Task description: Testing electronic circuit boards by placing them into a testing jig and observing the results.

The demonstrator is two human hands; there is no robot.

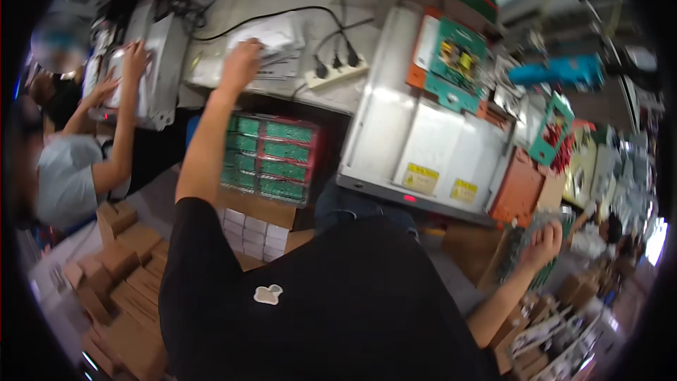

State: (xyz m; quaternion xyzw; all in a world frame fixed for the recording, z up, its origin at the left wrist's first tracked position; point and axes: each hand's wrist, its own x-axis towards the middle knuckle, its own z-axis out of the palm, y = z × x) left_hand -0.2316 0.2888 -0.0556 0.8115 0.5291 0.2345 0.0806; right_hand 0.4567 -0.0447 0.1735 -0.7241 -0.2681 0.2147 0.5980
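Note:
My left hand (242, 65) reaches forward onto the bench, its fingers curled at the edge of a pile of white sheets or bags (282, 37). Whatever those fingers may hold is hidden. Out to the right and lower down is my right hand (541, 245), with its fingers bent inward. It is beside a clear-wrapped stack of green circuit boards (518, 250); I cannot make out what is in it. Between the arms lies a grey metal fixture (384, 137) with yellow labels. A green circuit board with components (460, 54) rests in its far part.
A white power strip (337, 75) with black plugs sits right of the sheets. Below the bench edge stands a clear tray of green boards (269, 159). An orange plate (517, 187) and a blue tool (557, 72) are at right. A co-worker's hands (134, 63) work at left; cardboard boxes (134, 303) fill the floor.

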